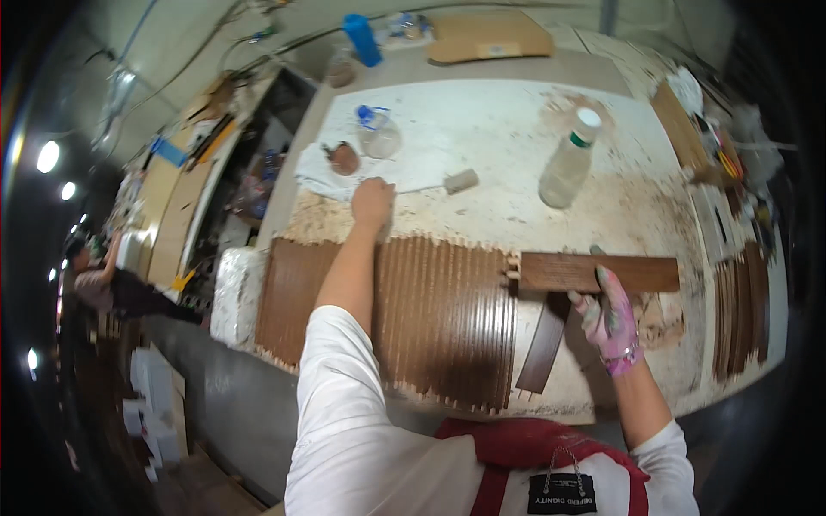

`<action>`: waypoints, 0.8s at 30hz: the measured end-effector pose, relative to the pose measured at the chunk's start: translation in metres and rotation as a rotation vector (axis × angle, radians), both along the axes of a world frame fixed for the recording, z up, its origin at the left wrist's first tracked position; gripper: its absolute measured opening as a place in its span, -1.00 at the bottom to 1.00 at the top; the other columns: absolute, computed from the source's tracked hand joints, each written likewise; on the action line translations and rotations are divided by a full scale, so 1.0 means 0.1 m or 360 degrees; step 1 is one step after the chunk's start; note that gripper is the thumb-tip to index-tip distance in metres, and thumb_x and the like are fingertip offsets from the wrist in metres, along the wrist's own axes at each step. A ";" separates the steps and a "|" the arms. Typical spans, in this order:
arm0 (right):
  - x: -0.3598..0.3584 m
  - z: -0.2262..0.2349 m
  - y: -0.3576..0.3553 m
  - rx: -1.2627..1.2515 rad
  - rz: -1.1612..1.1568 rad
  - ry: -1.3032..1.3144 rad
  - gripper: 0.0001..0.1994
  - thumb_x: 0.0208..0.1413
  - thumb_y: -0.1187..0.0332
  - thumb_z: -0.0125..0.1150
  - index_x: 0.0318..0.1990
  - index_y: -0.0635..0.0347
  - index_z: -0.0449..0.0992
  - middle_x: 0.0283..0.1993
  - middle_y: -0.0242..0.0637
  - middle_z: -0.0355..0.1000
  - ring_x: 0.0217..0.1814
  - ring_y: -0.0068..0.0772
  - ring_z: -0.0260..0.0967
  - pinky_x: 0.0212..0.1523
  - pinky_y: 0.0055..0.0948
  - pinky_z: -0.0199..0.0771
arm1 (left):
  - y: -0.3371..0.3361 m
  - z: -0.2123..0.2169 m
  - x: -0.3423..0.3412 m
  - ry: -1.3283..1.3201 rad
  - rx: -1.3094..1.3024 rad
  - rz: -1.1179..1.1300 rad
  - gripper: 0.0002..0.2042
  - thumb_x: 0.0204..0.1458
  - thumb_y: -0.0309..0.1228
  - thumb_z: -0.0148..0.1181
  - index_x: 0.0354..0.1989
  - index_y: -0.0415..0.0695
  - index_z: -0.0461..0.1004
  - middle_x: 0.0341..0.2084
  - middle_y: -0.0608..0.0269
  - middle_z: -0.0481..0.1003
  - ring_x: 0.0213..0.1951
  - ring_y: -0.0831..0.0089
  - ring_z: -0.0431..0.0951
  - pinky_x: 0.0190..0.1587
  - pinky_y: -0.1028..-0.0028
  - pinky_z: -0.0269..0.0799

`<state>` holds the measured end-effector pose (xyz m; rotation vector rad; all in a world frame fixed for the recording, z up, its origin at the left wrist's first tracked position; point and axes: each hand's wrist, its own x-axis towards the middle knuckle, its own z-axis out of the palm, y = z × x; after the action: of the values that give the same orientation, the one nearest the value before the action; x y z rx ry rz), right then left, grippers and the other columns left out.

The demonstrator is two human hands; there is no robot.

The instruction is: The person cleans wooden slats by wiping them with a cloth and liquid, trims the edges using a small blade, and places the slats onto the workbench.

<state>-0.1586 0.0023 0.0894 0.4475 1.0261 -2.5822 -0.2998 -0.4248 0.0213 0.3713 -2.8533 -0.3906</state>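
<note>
My right hand (pixel 613 331), in a stained pink glove, grips a dark brown wooden slat (pixel 564 272) with small pegs at its left end, thumb on its face. Below it another brown slat (pixel 545 344) lies slanted on the table. My left hand (pixel 372 203) reaches forward to the near edge of a white cloth (pixel 318 168); its fingers look curled, with their tips hidden. On the cloth, just beyond that hand, sits a small reddish-brown round object (pixel 344 158). Beneath my left forearm, brown slats (pixel 443 318) lie side by side in a wide row.
A clear bottle with a white cap (pixel 568 163) stands at the right, a grey block (pixel 460 181) left of it. A clear blue-topped container (pixel 379 138) is beyond the cloth. More slats (pixel 738 314) stand at the right edge. Far left, another person (pixel 112 284) is standing.
</note>
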 end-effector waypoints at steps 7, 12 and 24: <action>-0.09 -0.03 -0.31 -0.0122 -0.0186 -0.0008 -0.79 0.15 0.37 0.06 -0.09 0.23 0.38 -0.18 -0.21 0.43 -0.26 -0.31 0.47 -0.36 -0.47 0.63 | -0.23 -0.29 -0.27 -0.0015 -0.0003 -0.0067 -0.71 -0.15 -0.19 0.17 -0.51 -0.22 0.49 -0.48 0.02 0.51 -0.35 0.09 0.50 -0.28 0.22 0.39; -0.06 -0.04 -0.39 0.0006 -0.0260 0.0125 -0.75 0.14 0.39 0.07 -0.04 0.26 0.35 -0.16 -0.22 0.42 -0.21 -0.33 0.45 -0.29 -0.38 0.62 | -0.29 0.11 -0.10 -0.0018 0.0178 -0.0236 -0.81 -0.15 -0.33 0.16 -0.54 -0.24 0.45 -0.59 0.03 0.47 -0.47 0.12 0.48 -0.39 0.28 0.35; 0.08 0.17 -0.40 0.0087 -0.0145 0.0240 -0.62 0.15 0.31 0.08 0.08 0.25 0.28 -0.14 -0.25 0.41 -0.19 -0.41 0.43 -0.26 -0.40 0.56 | 1.40 1.22 1.28 0.0138 0.2278 -0.0495 -0.95 0.00 -0.52 0.16 -0.41 -0.15 0.42 -0.52 0.39 0.45 -0.47 0.69 0.36 -0.36 0.67 0.27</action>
<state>-0.1502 -0.0373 0.1064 0.3240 1.1536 -2.7088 -0.1716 -0.2847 0.1432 0.0865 -2.0128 -2.3455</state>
